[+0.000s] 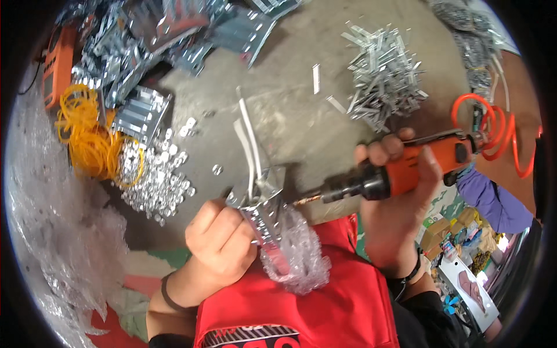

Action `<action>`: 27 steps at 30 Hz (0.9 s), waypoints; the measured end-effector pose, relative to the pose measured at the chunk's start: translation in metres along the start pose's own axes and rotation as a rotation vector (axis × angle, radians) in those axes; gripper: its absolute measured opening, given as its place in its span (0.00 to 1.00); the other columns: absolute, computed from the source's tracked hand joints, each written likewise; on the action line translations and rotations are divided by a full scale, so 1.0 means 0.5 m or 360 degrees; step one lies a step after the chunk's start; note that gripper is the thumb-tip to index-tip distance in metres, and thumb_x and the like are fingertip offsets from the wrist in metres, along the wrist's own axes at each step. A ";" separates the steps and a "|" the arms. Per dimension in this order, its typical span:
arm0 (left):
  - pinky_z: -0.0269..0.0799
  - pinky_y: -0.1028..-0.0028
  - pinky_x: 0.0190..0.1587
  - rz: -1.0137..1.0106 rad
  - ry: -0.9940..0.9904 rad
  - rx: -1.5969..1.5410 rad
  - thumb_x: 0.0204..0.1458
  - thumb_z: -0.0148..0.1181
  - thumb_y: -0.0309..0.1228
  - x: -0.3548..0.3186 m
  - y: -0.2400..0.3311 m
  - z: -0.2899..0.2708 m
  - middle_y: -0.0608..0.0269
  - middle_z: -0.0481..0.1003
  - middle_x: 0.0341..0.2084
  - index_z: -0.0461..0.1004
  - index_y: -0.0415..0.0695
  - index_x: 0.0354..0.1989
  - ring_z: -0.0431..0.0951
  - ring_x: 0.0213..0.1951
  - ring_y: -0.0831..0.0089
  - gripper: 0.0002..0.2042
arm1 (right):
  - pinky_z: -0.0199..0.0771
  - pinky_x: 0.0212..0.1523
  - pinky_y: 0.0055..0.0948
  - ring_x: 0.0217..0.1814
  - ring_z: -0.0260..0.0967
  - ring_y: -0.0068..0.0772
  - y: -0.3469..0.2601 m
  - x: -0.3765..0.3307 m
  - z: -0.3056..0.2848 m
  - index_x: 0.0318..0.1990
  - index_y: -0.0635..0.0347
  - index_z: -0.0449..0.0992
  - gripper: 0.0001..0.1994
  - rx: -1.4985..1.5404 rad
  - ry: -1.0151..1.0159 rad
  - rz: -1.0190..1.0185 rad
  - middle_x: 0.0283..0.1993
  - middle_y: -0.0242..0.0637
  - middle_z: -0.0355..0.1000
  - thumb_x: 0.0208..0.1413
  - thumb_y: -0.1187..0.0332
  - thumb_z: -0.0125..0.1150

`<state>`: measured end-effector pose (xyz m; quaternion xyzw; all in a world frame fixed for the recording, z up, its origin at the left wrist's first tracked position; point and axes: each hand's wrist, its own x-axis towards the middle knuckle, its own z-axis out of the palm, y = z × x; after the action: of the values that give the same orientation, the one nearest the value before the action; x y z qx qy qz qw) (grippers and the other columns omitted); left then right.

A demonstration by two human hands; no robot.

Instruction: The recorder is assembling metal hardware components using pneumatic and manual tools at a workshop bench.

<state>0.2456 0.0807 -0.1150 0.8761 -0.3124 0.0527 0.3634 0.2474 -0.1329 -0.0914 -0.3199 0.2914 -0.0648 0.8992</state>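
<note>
My left hand is closed around a shiny metal part, just left of centre. Two white strips stick up from it, and clear bubble wrap covers its lower end. My right hand grips an orange power screwdriver with a black nose. Pointing left, its gold-coloured bit ends beside the metal part; whether they touch I cannot tell. An orange coiled hose lies behind the tool.
Small silvery nuts and yellow rubber bands lie heaped at left. Flat metal strips are piled at back right. Metal brackets crowd the back left, near an orange device. Clear plastic wrap fills the left side.
</note>
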 end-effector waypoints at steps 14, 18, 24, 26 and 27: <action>0.60 0.63 0.24 -0.0126 0.0059 0.0098 0.24 0.54 0.17 0.000 0.024 0.003 0.56 0.66 0.23 0.68 0.38 0.24 0.65 0.26 0.56 0.12 | 0.63 0.56 0.39 0.45 0.64 0.32 -0.004 -0.004 -0.016 0.53 0.57 0.60 0.21 0.0122 -0.0093 0.0006 0.38 0.35 0.65 0.53 0.65 0.57; 0.60 0.61 0.24 -0.0089 0.0115 0.0137 0.24 0.54 0.16 -0.001 0.026 0.002 0.55 0.65 0.24 0.66 0.39 0.22 0.64 0.26 0.54 0.11 | 0.67 0.47 0.37 0.40 0.67 0.32 -0.066 -0.004 -0.005 0.54 0.61 0.60 0.21 -0.0072 -0.0221 -0.0191 0.36 0.37 0.67 0.56 0.64 0.55; 0.61 0.59 0.26 -0.0130 0.0113 0.0195 0.27 0.59 0.22 -0.019 0.025 -0.003 0.52 0.64 0.24 0.67 0.39 0.22 0.65 0.28 0.52 0.10 | 0.70 0.40 0.29 0.37 0.66 0.27 -0.214 0.014 -0.038 0.56 0.64 0.59 0.22 -0.1133 -0.0222 -0.0504 0.37 0.37 0.67 0.54 0.69 0.55; 0.60 0.60 0.26 -0.0089 0.0169 0.0207 0.25 0.57 0.18 -0.016 0.037 -0.003 0.52 0.63 0.23 0.65 0.38 0.21 0.64 0.27 0.51 0.11 | 0.70 0.42 0.30 0.38 0.66 0.24 -0.256 0.031 -0.068 0.59 0.61 0.58 0.26 -0.1653 -0.0249 -0.0653 0.37 0.32 0.67 0.52 0.74 0.57; 0.61 0.60 0.27 -0.0068 0.0162 0.0176 0.24 0.58 0.19 -0.011 0.042 0.000 0.52 0.64 0.23 0.65 0.38 0.21 0.65 0.28 0.51 0.11 | 0.68 0.46 0.35 0.42 0.68 0.35 -0.259 0.062 -0.122 0.60 0.61 0.57 0.29 -0.2009 -0.0250 -0.1225 0.41 0.37 0.69 0.50 0.72 0.60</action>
<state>0.2290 0.0723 -0.1043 0.8975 -0.2712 0.1067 0.3310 0.2475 -0.2772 -0.0652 -0.8589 0.0755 -0.1724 0.4763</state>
